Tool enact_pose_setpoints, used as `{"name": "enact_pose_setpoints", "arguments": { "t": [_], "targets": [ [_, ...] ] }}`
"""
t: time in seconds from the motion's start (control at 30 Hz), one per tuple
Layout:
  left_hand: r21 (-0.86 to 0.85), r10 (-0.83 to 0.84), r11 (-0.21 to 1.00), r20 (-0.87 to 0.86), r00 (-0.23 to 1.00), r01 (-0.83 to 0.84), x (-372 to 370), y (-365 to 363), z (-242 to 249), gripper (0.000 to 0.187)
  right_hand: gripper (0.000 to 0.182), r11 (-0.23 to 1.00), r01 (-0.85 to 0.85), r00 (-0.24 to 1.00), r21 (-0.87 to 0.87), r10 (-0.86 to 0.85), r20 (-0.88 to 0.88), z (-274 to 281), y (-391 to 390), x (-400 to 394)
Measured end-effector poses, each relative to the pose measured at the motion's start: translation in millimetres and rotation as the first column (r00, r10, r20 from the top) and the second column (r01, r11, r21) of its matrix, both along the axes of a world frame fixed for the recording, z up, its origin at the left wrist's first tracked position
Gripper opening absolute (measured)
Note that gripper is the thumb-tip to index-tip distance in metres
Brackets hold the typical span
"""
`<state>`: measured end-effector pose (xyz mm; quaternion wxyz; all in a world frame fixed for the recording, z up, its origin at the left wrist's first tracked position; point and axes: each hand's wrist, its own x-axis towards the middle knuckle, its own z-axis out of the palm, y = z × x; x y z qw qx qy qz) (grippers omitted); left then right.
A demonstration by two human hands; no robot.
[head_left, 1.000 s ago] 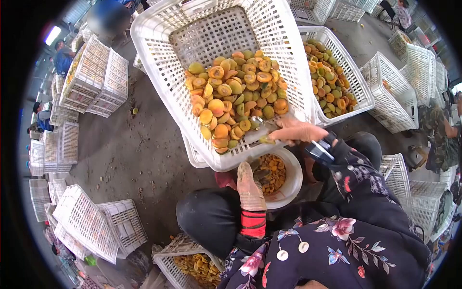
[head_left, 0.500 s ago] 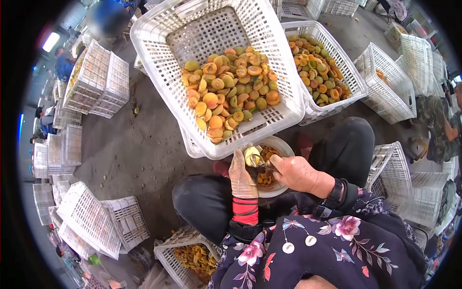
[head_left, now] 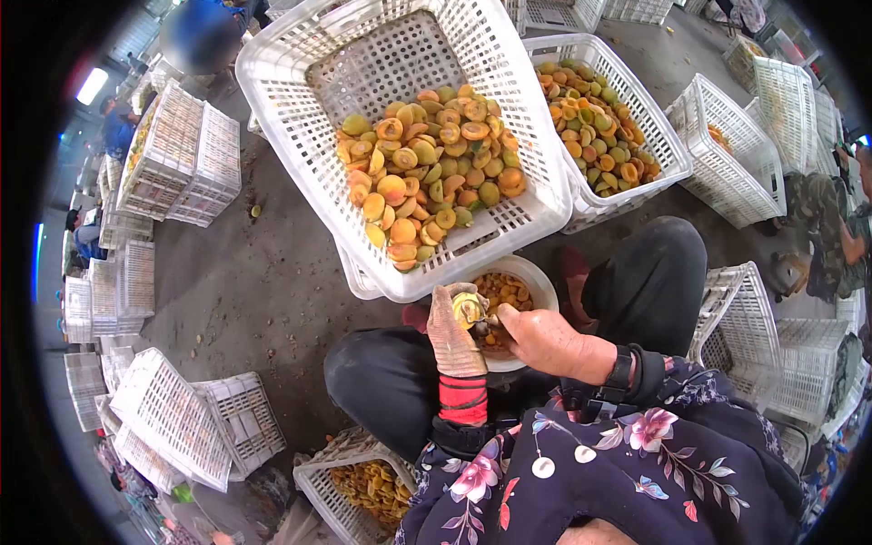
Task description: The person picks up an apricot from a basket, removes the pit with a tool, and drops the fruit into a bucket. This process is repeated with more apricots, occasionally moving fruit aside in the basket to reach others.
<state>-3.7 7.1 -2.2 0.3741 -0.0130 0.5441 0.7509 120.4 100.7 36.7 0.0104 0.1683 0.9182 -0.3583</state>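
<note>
My left hand, in a stained glove with a red wrist cuff, is closed on a halved apricot, its pale cut face up. My bare right hand grips a small metal pitting tool whose tip is at the apricot's right edge; its handle is mostly hidden in the fist. Beneath both hands, between my knees, stands a white bucket with brown-orange pits or scraps in it. Just beyond the hands, a large white crate holds many apricot halves.
A second crate of apricots stands behind to the right. By my left knee is a crate of yellow-brown pieces. Stacked crates rise at left, tipped ones at lower left, and more crates at right. Other people sit around the edges.
The right hand has shifted slightly left and down, bringing the tool closer against the apricot. The apricot has turned a little in the left hand, and its cut face shows more.
</note>
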Motion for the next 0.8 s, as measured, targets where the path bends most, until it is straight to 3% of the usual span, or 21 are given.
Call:
{"name": "enact_pose_setpoints", "arguments": {
  "t": [0.07, 0.1, 0.17, 0.2, 0.27, 0.3, 0.33, 0.37, 0.4, 0.43, 0.5, 0.57, 0.6, 0.63, 0.67, 0.7, 0.73, 0.77, 0.8],
  "targets": [
    [0.008, 0.015, 1.0, -0.026, 1.0, -0.015, 0, -1, 2, 0.052, 0.034, 0.978, 0.023, 0.998, -0.208, -0.033, -0.045, -6, -4, -1],
    [0.007, 0.015, 1.0, -0.026, 1.0, -0.015, 0, -2, 1, 0.052, 0.034, 0.978, 0.023, 0.998, -0.209, -0.033, -0.045, -9, -4, -1],
    [0.003, 0.004, 1.0, -0.052, 0.999, -0.004, -2, -3, -2, 0.051, 0.033, 0.889, -0.018, 0.995, -0.457, -0.029, -0.096, -12, -1, -2],
    [0.003, 0.003, 1.0, -0.052, 0.999, -0.003, -2, -4, -1, 0.051, 0.033, 0.89, -0.017, 0.995, -0.457, -0.03, -0.096, -9, 1, -2],
    [-0.054, -0.056, 0.997, -0.128, 0.99, 0.05, -4, -4, 1, 0.048, 0.031, 0.97, -0.048, 0.993, -0.238, 0.073, 0.097, 0, 6, -3],
    [-0.043, -0.065, 0.997, -0.135, 0.989, 0.06, -5, -5, 1, 0.048, 0.031, 0.973, -0.039, 0.994, -0.228, 0.062, 0.092, -6, 5, -2],
    [-0.097, -0.067, 0.994, -0.159, 0.985, 0.052, -7, -5, 0, 0.047, 0.03, 0.943, -0.055, 0.998, -0.328, 0.06, 0.005, -18, 4, -1],
    [-0.144, -0.072, 0.989, -0.187, 0.98, 0.045, -7, -3, 1, 0.045, 0.03, 0.906, -0.079, 0.995, -0.417, 0.047, -0.086, -23, 6, -2],
    [-0.123, -0.068, 0.992, -0.361, 0.93, 0.025, -4, -1, 9, 0.044, 0.032, 0.737, -0.018, 0.999, -0.676, 0.034, 0.01, -4, 7, -5],
    [-0.115, -0.072, 0.993, -0.38, 0.922, 0.03, -2, -1, 16, 0.046, 0.032, 0.529, 0.188, 0.949, -0.827, 0.119, 0.291, 14, 12, -6],
    [-0.125, -0.065, 0.992, -0.437, 0.897, 0.011, 0, -1, 18, 0.049, 0.027, 0.635, -0.051, 0.999, -0.771, 0.027, -0.043, 1, 3, -3],
    [-0.122, -0.091, 0.992, -0.405, 0.91, 0.045, -2, -1, 18, 0.05, 0.025, 0.869, -0.172, 0.942, -0.464, 0.007, -0.335, -25, -3, -8],
    [-0.133, -0.108, 0.989, -0.36, 0.927, 0.064, -4, 0, 19, 0.052, 0.024, 0.718, -0.129, 0.989, -0.684, 0.041, -0.143, -21, 2, -3],
    [-0.124, -0.117, 0.989, -0.373, 0.921, 0.076, -5, 0, 20, 0.052, 0.024, 0.727, -0.127, 0.988, -0.675, 0.028, -0.155, -18, 12, 1],
    [-0.103, -0.144, 0.988, -0.345, 0.928, 0.115, -3, 1, 26, 0.053, 0.025, 0.301, -0.043, 0.991, -0.953, 0.134, -0.003, -9, 23, 5],
    [-0.081, -0.171, 0.985, -0.318, 0.932, 0.153, -1, 0, 32, 0.054, 0.027, -0.183, 0.131, 0.952, -0.974, 0.299, 0.072, -2, 29, 8],
    [-0.035, -0.183, 0.983, -0.22, 0.958, 0.18, 1, 0, 35, 0.053, 0.029, -0.252, 0.156, 0.956, -0.955, 0.281, 0.082, 1, 25, 10],
    [-0.027, -0.191, 0.981, -0.233, 0.954, 0.19, 3, 0, 34, 0.053, 0.027, -0.279, 0.145, 0.962, -0.949, 0.266, 0.068, -4, 22, 10],
    [0.028, -0.146, 0.988, -0.129, 0.981, 0.15, 5, -1, 30, 0.052, 0.025, -0.206, 0.159, 0.961, -0.966, 0.255, 0.104, -5, 20, 11]
  ]
}}
